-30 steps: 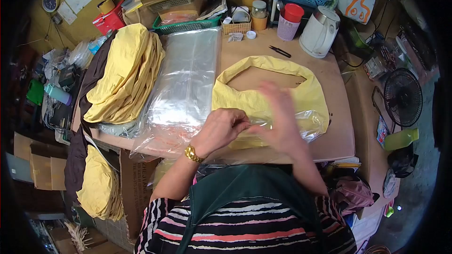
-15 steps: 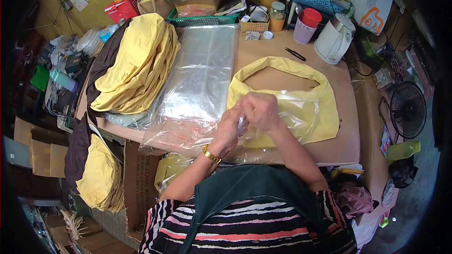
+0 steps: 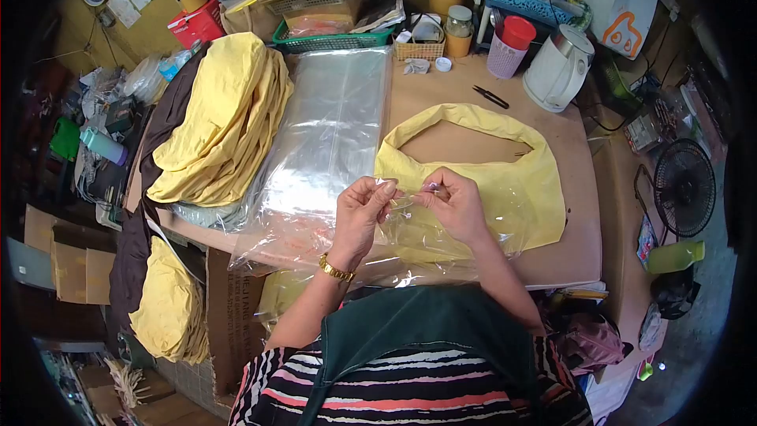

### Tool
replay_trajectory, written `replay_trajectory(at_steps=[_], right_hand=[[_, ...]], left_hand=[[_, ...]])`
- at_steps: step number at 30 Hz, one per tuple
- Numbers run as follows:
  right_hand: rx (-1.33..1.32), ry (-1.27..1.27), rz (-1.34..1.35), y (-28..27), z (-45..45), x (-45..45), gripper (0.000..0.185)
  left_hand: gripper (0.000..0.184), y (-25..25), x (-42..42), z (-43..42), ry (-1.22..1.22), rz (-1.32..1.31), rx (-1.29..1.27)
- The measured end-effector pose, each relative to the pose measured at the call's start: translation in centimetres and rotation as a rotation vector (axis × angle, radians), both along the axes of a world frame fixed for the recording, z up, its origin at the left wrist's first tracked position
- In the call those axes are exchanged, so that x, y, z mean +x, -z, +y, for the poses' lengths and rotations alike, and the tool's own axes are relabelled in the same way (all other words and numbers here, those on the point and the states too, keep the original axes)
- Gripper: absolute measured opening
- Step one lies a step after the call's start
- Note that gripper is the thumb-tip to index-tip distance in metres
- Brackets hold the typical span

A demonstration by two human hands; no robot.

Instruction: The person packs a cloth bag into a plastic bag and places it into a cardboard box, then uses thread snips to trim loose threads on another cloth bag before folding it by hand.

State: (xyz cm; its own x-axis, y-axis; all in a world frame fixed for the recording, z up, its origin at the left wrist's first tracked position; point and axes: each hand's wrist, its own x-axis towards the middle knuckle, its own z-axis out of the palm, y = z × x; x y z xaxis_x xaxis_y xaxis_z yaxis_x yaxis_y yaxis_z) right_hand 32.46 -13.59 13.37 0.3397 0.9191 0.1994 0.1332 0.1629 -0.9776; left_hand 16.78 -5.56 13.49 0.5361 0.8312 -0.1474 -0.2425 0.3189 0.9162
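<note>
Brown tabletop (image 3: 582,254) spreads below the left hand (image 3: 363,209) and right hand (image 3: 455,205), both pinching clear film (image 3: 406,227) between them; yellow fabric (image 3: 544,177) extends beyond the right hand. Light, even grips should prevent tearing.

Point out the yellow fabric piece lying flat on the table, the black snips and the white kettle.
Yellow fabric piece (image 3: 544,193): head view, right-hand part of its body.
Black snips (image 3: 494,99): head view, middle of their length.
White kettle (image 3: 553,71): head view, side of its body.
</note>
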Motion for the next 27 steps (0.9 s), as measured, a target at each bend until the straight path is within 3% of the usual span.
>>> replay_trajectory(at_steps=[2,4,7,9,10,14,16,18,20,22,25,26,27], right_hand=[[0.021,0.018,0.065,0.2,-0.4,0.0,0.014],[-0.108,0.090,-0.281,-0.3,-1.1,0.7,0.007],[-0.081,0.084,-0.338,-0.5,-1.5,1.0,0.008],[0.037,0.123,-0.297,0.4,-0.9,0.9,0.012],[0.156,0.156,-0.254,0.8,-0.8,0.8,0.016],[-0.031,0.126,-0.072,-0.2,-1.3,0.6,0.018],[-0.114,0.183,-0.419,-1.1,-1.6,0.8,0.019],[-0.122,0.163,-0.396,-1.2,-1.5,0.5,0.019],[-0.131,0.144,-0.374,-1.1,-1.4,0.3,0.020],[0.007,0.069,-0.326,-0.5,-1.3,0.3,0.015],[0.171,0.133,-0.335,-1.5,-1.4,0.1,0.014],[0.171,0.134,-0.336,-2.1,-1.7,0.0,0.014],[0.005,0.096,-0.207,-2.7,-2.1,-0.2,0.015]], left_hand=[[0.019,1.4,-0.2,0.2,0.019,0.003,0.025],[0.019,1.7,-0.4,0.3,0.049,0.007,0.055],[0.016,0.9,0.2,0.2,0.082,0.053,0.055],[0.014,-0.1,1.3,-0.2,-0.083,0.080,0.224],[0.017,0.7,0.6,0.3,-0.013,0.065,0.210],[0.016,1.3,0.4,0.4,-0.061,-0.010,0.048],[0.018,1.4,0.6,0.0,-0.050,-0.013,0.092],[0.024,0.9,0.2,-0.3,-0.013,0.095,0.115],[0.023,1.2,-0.3,-0.2,-0.003,0.043,0.060],[0.023,0.4,-0.3,-0.4,0.014,-0.013,0.007],[0.021,-0.9,0.2,-0.9,0.010,0.069,0.121],[0.022,-0.9,0.3,-1.0,-0.002,0.102,0.172],[0.022,-0.9,0.4,-1.0,-0.014,0.136,0.224]])
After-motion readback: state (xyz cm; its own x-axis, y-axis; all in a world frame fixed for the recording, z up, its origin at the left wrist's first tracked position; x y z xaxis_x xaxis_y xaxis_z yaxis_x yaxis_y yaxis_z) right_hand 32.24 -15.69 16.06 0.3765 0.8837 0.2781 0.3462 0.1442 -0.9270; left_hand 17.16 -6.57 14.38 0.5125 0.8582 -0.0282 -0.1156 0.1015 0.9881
